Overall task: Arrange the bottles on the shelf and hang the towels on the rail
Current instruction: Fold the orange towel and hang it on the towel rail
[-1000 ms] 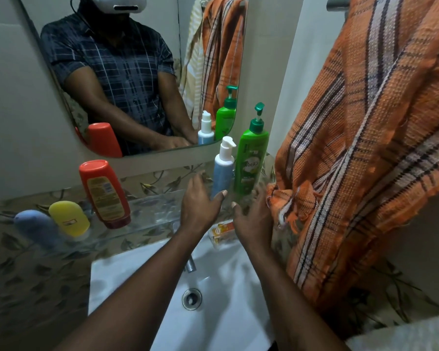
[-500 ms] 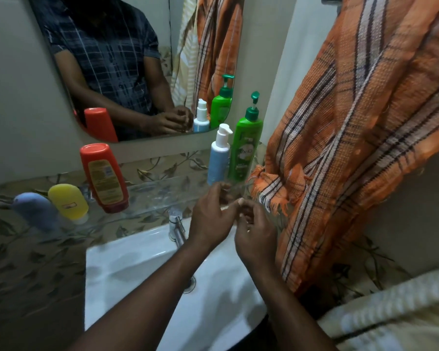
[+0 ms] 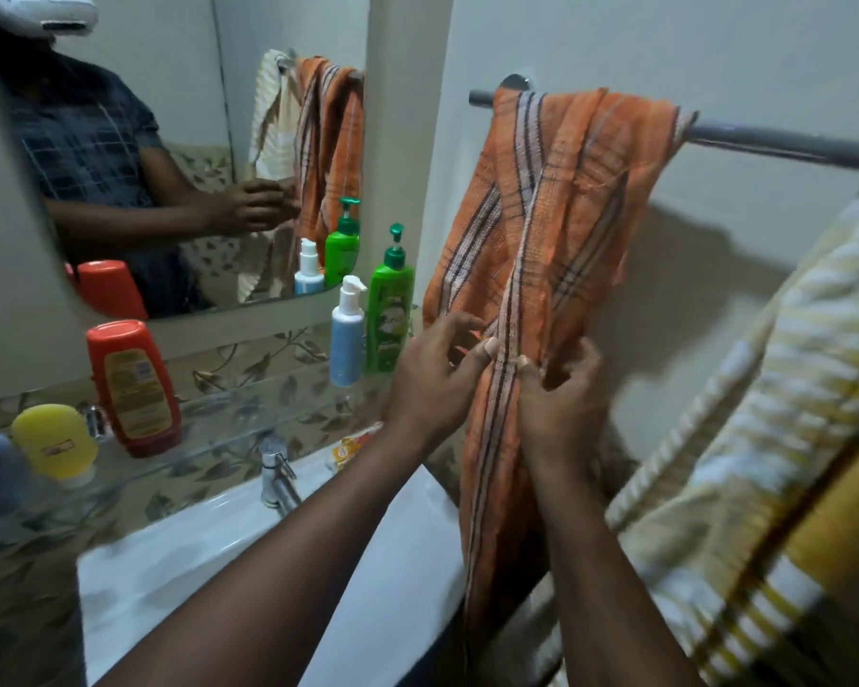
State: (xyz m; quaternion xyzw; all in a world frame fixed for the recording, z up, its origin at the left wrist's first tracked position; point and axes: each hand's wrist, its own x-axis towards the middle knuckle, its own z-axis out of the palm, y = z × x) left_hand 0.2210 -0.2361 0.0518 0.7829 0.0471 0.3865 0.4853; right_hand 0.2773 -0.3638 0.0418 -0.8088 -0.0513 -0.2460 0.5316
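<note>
Two hands: both mine are on the orange towel (image 3: 541,215), low on its hanging length, well below the rail (image 3: 789,146)
My left hand (image 3: 437,369): thumb and fingertips pinching the towel's left fold
My right hand (image 3: 561,389): fingers curled round the cloth just right of the striped band, close beside the other
Towel's lie: draped over the rail's left end, bunched and twisted, long axis straight down past the sink's (image 3: 194,562) right edge
What the move turns on: the cloth rises straight up from my hands to the rail, and bare rail runs off rightward, so I judge my right hand the nearer one to spread it
Other towel: the yellow-striped towel (image 3: 764,438) hangs at the right; what carries it is out of frame
Bottles: green pump bottle (image 3: 390,314) and blue pump bottle (image 3: 346,334) upright, side by side at the shelf's (image 3: 229,414) right end; orange bottle (image 3: 132,389) and yellow bottle (image 3: 53,441) cap-down toward its left end
Left to do: smoothing this towel, by my reckoning
</note>
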